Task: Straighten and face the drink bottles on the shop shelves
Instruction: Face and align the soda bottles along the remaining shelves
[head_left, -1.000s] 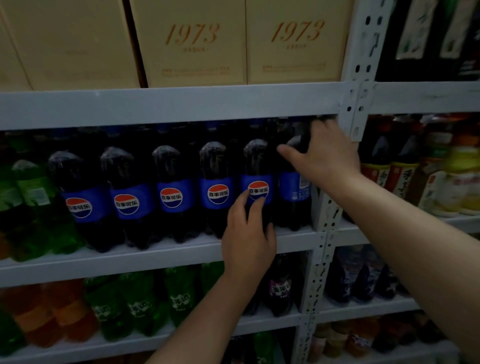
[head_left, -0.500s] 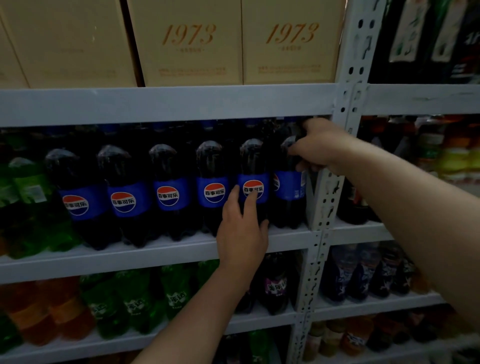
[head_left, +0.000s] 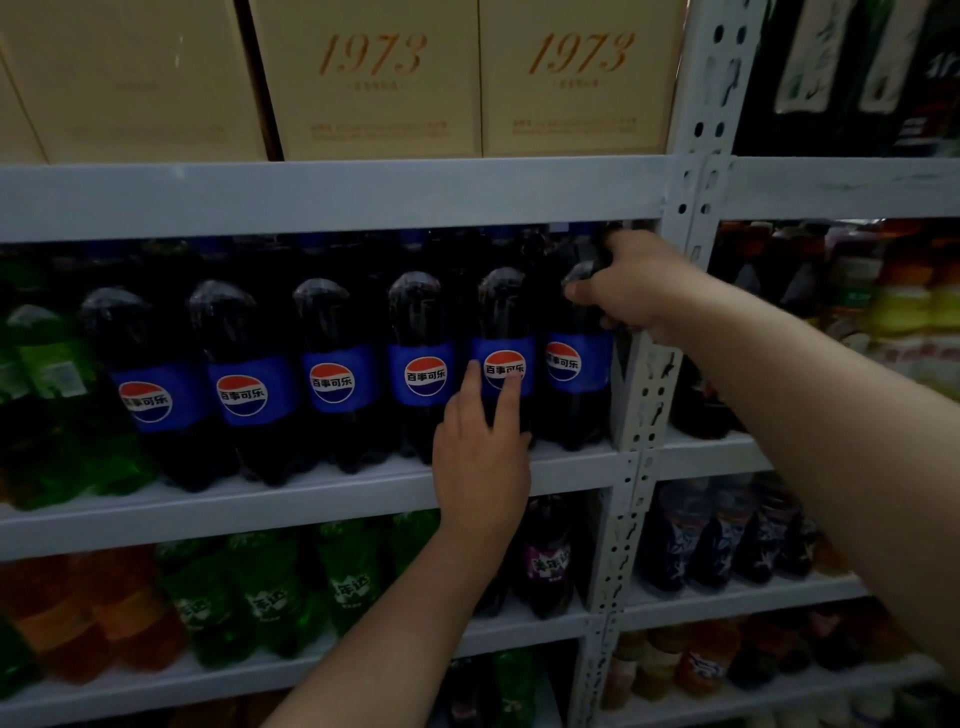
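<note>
- The right hand (head_left: 631, 288) was curled round the top of the end bottle (head_left: 574, 400), beside the post (head_left: 636, 415).
- The left hand (head_left: 480, 457) lay flat, its straight fingers touching the blue label of the next bottle (head_left: 501, 306).
- Both bottles stood in the cola row on the middle shelf (head_left: 260, 512), logos showing.

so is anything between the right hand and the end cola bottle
Nothing visible does. The right hand grips the end cola bottle near its top, beside the shelf post. The left hand touches the next bottle.
</note>
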